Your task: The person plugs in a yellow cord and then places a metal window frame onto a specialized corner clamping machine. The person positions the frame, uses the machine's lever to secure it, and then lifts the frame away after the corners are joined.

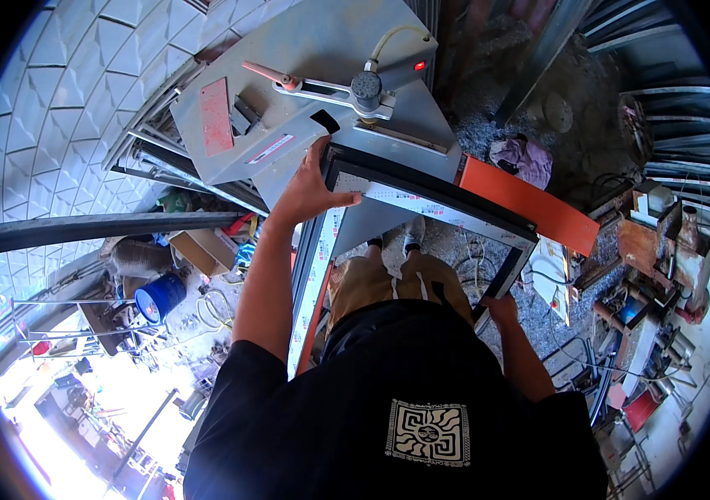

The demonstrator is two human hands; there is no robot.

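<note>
A dark rectangular metal frame, like a window frame, is held in front of my body, its inner faces covered with white printed film. My left hand grips its far left corner, the thumb lying across the filmed face and the fingers at the outer edge. Lower on the right side, my right hand is wrapped round the side bar, its fingers partly hidden. The frame's far corner lies against a grey metal machine. Above that corner a clamp arm with a red handle sits on the machine. My body hides the frame's near side.
An orange plate juts from the machine's right side. Long dark profiles extend leftward, above a blue bucket and a cardboard box. Rusty metal equipment crowds the right. Cables and scraps litter the floor.
</note>
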